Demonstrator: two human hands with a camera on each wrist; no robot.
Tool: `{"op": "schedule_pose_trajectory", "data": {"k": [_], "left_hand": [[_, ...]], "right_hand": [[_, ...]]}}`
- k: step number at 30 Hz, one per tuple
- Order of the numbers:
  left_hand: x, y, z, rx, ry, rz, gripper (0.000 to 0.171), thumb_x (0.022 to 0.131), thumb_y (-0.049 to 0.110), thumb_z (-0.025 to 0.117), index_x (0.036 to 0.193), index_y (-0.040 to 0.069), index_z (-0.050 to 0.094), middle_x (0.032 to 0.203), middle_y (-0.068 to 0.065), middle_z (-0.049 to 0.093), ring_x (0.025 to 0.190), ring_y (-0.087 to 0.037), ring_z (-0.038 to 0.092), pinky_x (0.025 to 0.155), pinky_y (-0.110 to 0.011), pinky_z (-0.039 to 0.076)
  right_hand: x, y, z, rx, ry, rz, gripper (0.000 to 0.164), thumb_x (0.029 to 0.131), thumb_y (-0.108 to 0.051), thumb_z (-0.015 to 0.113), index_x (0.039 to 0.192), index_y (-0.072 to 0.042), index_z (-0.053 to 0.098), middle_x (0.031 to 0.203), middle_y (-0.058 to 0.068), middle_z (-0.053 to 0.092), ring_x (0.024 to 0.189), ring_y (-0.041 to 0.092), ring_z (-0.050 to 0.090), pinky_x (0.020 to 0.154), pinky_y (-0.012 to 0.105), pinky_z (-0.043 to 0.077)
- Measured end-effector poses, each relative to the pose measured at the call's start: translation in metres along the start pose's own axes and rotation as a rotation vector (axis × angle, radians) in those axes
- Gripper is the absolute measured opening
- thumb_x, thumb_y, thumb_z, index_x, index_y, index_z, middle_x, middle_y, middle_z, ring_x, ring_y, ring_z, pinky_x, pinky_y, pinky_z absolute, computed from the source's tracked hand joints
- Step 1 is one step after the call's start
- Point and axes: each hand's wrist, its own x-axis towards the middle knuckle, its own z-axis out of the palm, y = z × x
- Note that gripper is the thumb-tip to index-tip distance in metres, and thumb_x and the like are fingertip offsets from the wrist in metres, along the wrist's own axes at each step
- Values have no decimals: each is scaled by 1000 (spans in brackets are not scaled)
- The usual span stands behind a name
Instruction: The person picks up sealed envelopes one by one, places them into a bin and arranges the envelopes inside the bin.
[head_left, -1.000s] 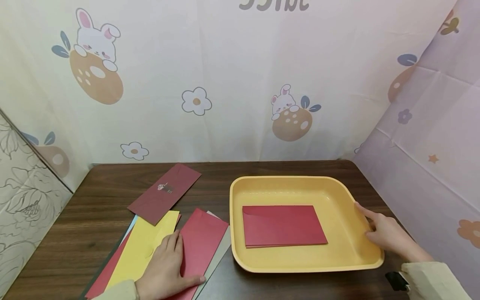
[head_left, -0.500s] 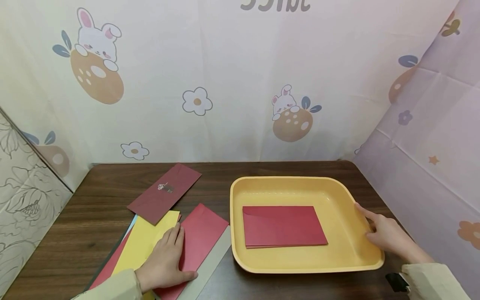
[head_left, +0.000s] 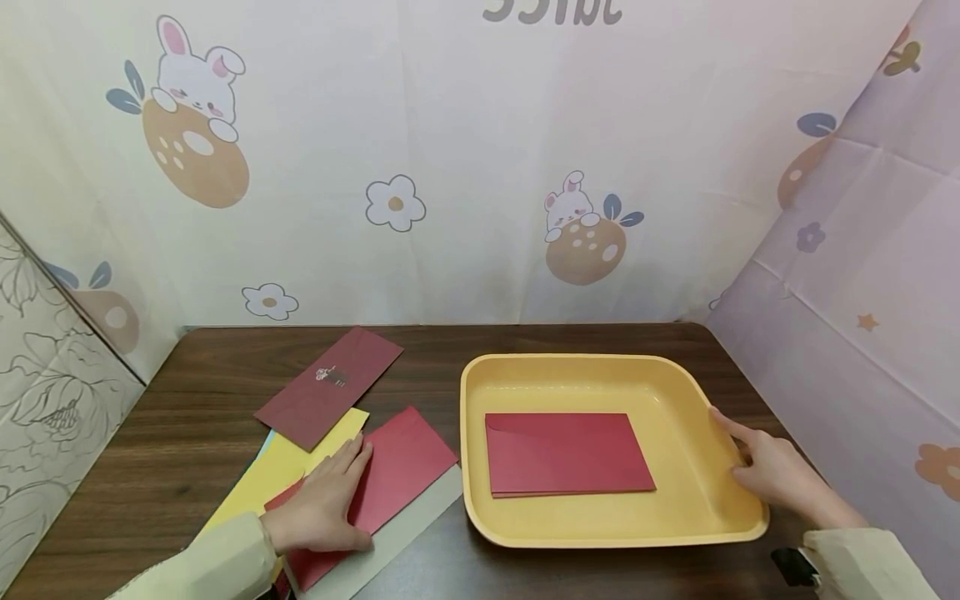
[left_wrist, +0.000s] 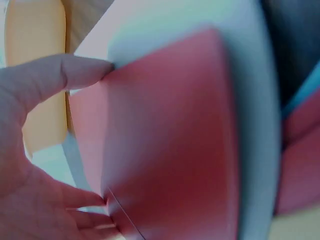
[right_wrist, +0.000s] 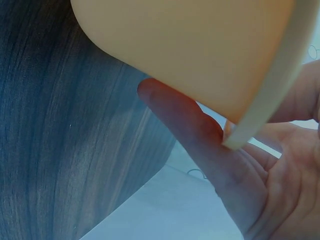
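My left hand (head_left: 322, 504) grips a red envelope (head_left: 411, 458) across its width, thumb at the near long edge and fingertips at the far one. Beneath it a grey envelope (head_left: 405, 533) sticks out along the near side. In the left wrist view the red envelope (left_wrist: 170, 135) bows between thumb and fingers. My right hand (head_left: 780, 475) holds the right rim of a yellow tray (head_left: 705, 467), and in the right wrist view the rim passes between its thumb and fingers. Inside the tray lies a stack of red envelopes (head_left: 566, 454), its edges roughly squared.
A yellow envelope (head_left: 258, 483) lies left of my left hand, partly under the forearm. Behind it a maroon envelope (head_left: 330, 387) with a silver print overlaps its far end. The brown wooden table (head_left: 427, 342) meets a patterned cloth (head_left: 465, 275) at the back.
The red and grey envelopes have turned clockwise with my left hand, which shifted slightly left and away. The yellow envelope has turned a little too. My right hand and the tray have stayed put.
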Motion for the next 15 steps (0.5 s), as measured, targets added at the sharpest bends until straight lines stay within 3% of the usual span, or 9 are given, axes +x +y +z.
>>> {"op": "schedule_pose_trajectory", "data": {"k": [15], "left_hand": [[10, -8, -21, 10, -156, 171, 110, 51, 0, 79, 149, 2, 28, 158, -17, 18, 145, -37, 15, 113, -61, 12]], "right_hand": [[0, 0, -1, -3, -7, 4, 78, 73, -1, 56, 146, 5, 27, 58, 2, 45, 47, 11, 35, 47, 26, 34]]}}
